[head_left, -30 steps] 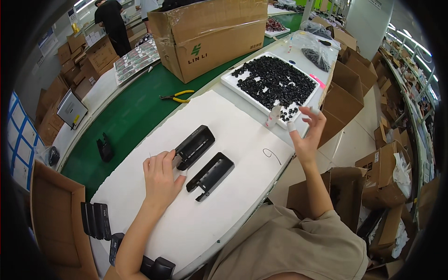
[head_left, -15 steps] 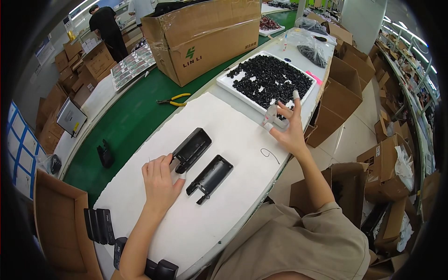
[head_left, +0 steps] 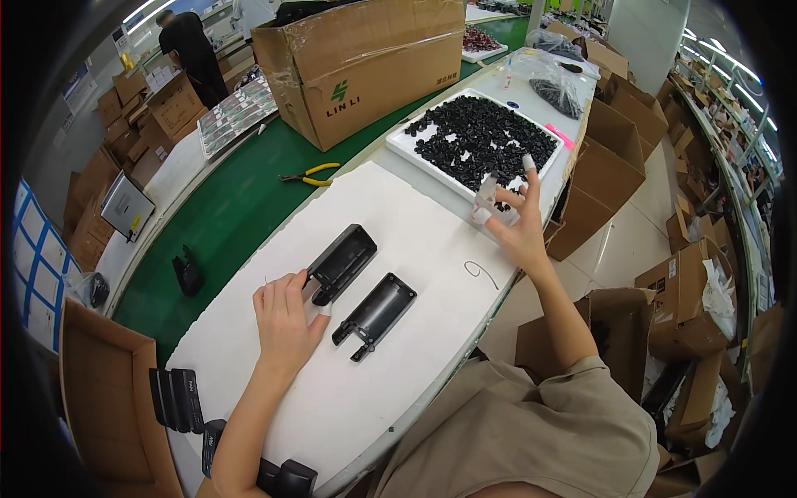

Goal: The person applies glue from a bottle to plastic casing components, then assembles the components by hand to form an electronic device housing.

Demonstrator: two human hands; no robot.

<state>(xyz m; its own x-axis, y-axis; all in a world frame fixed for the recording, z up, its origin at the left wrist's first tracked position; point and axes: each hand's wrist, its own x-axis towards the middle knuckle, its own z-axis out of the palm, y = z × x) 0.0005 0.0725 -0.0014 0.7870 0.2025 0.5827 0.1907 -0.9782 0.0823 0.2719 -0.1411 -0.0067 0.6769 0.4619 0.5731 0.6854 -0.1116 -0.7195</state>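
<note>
My left hand [head_left: 282, 319] grips the near end of a black plastic housing [head_left: 347, 256], which lies with its hollow side up on a white sheet [head_left: 407, 207]. Just to the right lies a second black housing [head_left: 378, 311] of the same shape, with a notch at its near end; no hand touches it. Over the near edge of a white tray [head_left: 401, 143], my right hand [head_left: 521, 232] pinches a small clear plastic piece [head_left: 486, 196] between thumb and fingers, with the index finger raised. White covers sit on some fingertips. Small black parts [head_left: 481, 137] are heaped in the tray.
Yellow-handled pliers [head_left: 311, 175] and a black part [head_left: 188, 271] lie on the green surface. A large cardboard box [head_left: 365, 75] stands behind. Several black pieces [head_left: 176, 401] line the sheet's near left, beside an open carton [head_left: 108, 398]. Open boxes [head_left: 598, 178] stand right of the table.
My right hand has tilted the clear plastic piece and drawn slightly nearer to me. My left hand and both housings stay put. A person in the background has shifted.
</note>
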